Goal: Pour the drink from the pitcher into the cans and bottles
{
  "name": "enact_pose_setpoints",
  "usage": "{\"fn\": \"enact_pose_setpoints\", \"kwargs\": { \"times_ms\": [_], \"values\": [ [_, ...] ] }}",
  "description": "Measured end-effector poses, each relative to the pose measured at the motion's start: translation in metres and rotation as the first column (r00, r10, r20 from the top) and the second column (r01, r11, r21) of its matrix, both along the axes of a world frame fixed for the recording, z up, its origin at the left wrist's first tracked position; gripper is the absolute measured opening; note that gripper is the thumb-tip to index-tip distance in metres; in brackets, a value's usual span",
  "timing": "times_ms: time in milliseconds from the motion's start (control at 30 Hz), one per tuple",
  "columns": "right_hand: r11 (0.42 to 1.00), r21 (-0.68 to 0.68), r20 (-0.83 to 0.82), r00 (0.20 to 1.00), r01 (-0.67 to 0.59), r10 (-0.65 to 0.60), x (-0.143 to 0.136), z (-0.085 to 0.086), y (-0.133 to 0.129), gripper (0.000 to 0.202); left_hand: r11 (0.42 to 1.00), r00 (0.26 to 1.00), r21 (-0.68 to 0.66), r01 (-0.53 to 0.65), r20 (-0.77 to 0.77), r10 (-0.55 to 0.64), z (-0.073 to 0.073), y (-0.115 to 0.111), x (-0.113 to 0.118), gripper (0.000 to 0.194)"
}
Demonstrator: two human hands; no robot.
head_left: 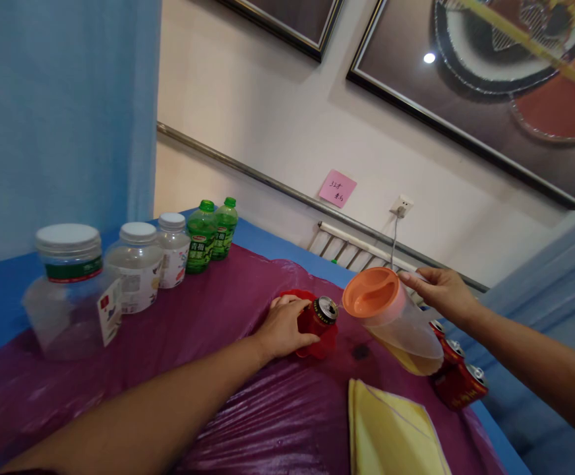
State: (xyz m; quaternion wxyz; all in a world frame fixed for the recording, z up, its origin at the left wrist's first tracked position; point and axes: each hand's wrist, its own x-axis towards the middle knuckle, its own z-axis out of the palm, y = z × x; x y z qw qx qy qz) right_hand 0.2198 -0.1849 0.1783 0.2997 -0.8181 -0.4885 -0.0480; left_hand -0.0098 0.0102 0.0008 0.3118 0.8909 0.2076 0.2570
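Note:
My left hand is wrapped round a red drink can, whose silver top opening faces up. The can stands at a red scalloped dish, partly hidden by my fingers. On the right, my right hand grips the handle of a translucent pitcher with an orange lid. The pitcher is tipped over to the left, its spout close beside the can's top. Yellowish liquid lies along the pitcher's lower side.
Clear jars with white lids and two green bottles line the left side. Several red cans stand at the right edge. A folded yellow cloth lies in front on the purple plastic sheet. Behind is a radiator.

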Motion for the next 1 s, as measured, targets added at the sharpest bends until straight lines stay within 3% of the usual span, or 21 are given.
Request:
{"fn": "enact_pose_setpoints", "kwargs": {
  "times_ms": [133, 1000],
  "values": [
    [1.000, -0.026, -0.088, 0.996, 0.007, -0.009, 0.0002, 0.0016, -0.0001, 0.063, 1.000, 1.000, 0.003, -0.007, 0.000, 0.007, 0.0002, -0.0004, -0.0001, 0.076],
    [1.000, -0.024, -0.083, 0.997, -0.004, 0.002, -0.0029, 0.0026, -0.0023, 0.065, 1.000, 1.000, 0.007, 0.010, -0.005, -0.010, -0.0013, 0.0009, -0.0005, 0.076]
  ]
}}
